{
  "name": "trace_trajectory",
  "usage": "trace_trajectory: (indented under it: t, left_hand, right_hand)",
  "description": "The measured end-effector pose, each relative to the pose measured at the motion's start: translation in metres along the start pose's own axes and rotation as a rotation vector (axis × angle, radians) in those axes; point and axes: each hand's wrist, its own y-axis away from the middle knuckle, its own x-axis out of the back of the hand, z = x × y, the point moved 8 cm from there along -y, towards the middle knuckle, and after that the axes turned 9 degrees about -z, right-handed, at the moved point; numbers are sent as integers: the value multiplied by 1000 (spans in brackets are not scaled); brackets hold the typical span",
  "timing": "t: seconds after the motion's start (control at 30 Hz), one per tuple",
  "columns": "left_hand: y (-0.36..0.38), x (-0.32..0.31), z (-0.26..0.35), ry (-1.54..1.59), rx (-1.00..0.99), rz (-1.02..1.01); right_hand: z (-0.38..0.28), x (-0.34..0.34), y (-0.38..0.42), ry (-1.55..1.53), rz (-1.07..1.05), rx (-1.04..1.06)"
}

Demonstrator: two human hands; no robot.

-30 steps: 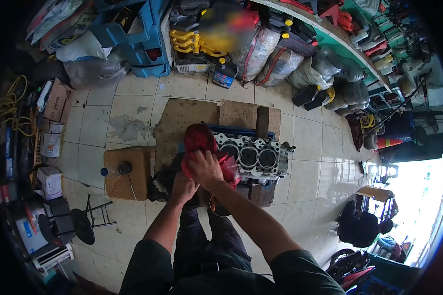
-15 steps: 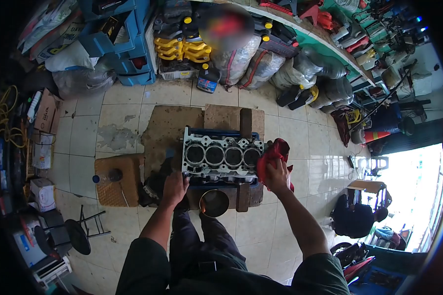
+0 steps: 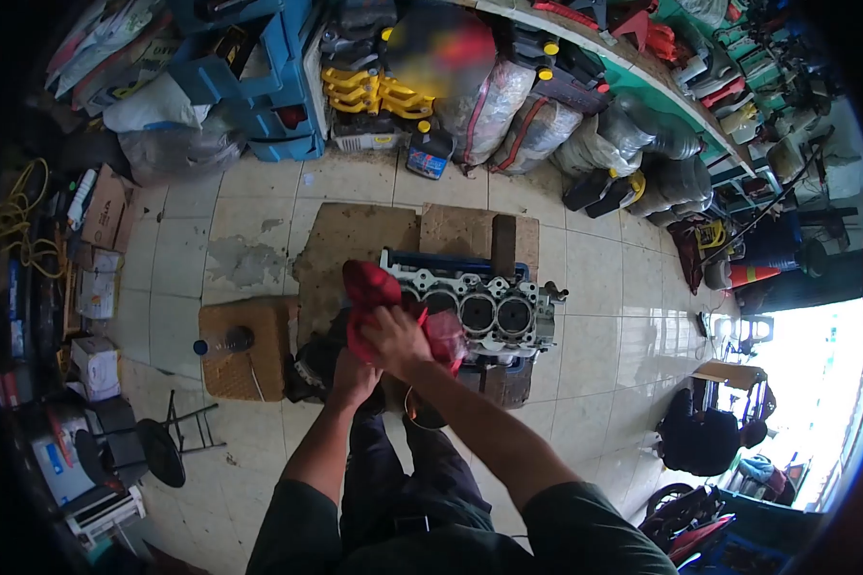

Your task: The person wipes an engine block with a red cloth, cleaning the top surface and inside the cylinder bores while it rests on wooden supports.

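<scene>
A metal engine block [image 3: 544, 321] with a row of round bores lies on a blue support over cardboard [image 3: 355, 235]. The red cloth [image 3: 371, 283] covers its left end. My right hand [image 3: 396, 337] is closed on the cloth and presses it against that end. Just below and to the left, my left hand [image 3: 355, 376] is near the block's lower left corner, partly hidden by my right hand and the cloth; its fingers are hard to see. A round pan [image 3: 430, 410] is partly hidden under my right forearm.
On the left a woven stool [image 3: 230, 369] holds a plastic bottle [image 3: 237, 338]. Stuffed sacks [image 3: 494, 105] and a dark jug [image 3: 430, 153] stand beyond the block. A black folding stool [image 3: 161, 450] is at lower left. Another person [image 3: 697, 431] sits at the right.
My right hand has carried the red cloth from the block's right end to its left end, close to my left hand. The view has shifted slightly.
</scene>
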Motion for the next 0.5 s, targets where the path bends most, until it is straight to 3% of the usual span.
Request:
trace_trajectory:
  t: [0.07,0.13,0.27,0.33,0.4,0.5]
  left_hand:
    - [-1,-9,3,35,43,-99]
    - [-1,-6,-3,-24,239,-92]
    - [-1,-4,0,8,198,-63]
    - [-1,-7,-3,-9,248,-91]
    - [-1,-7,-3,-9,226,-91]
    - [-1,-2,0,62,214,-33]
  right_hand:
    - [28,3,24,-60,-76,60]
    - [58,22,56,17,-220,-2]
    - [134,67,143,182,-123,-57]
    - [164,89,174,170,-250,-147]
    - [189,107,203,231,-202,-136]
    - [223,137,236,230,-132,-387]
